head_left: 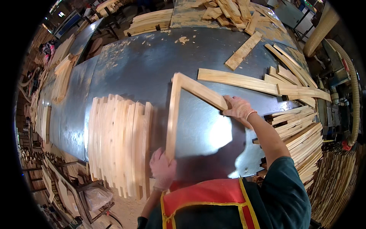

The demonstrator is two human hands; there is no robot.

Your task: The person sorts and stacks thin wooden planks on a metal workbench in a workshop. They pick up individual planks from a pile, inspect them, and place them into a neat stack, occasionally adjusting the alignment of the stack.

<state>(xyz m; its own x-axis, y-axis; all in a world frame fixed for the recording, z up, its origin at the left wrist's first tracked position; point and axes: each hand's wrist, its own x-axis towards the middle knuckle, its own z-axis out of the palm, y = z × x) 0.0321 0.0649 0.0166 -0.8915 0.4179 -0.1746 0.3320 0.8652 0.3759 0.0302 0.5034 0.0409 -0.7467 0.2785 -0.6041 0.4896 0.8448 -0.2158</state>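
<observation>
My left hand (163,170), in a pale pink work glove, is closed round the near end of a wooden strip (174,114) that points away from me. My right hand (239,108), gloved alike, grips a second wooden strip (202,91), its fingers wrapped over the strip's right part. At their far ends the two strips meet in a sharp corner; whether they are joined or only touch, I cannot tell. Both are over the dark, shiny metal table (133,57). Left of my left hand lies a row of similar strips (118,141), side by side.
To the right is a stack of strips (301,141), with loose boards (238,82) beyond it. Offcuts (228,13) are heaped at the far side, and wood shavings (183,39) dot the table. A ribbed hose (354,91) hangs beside machinery at the right.
</observation>
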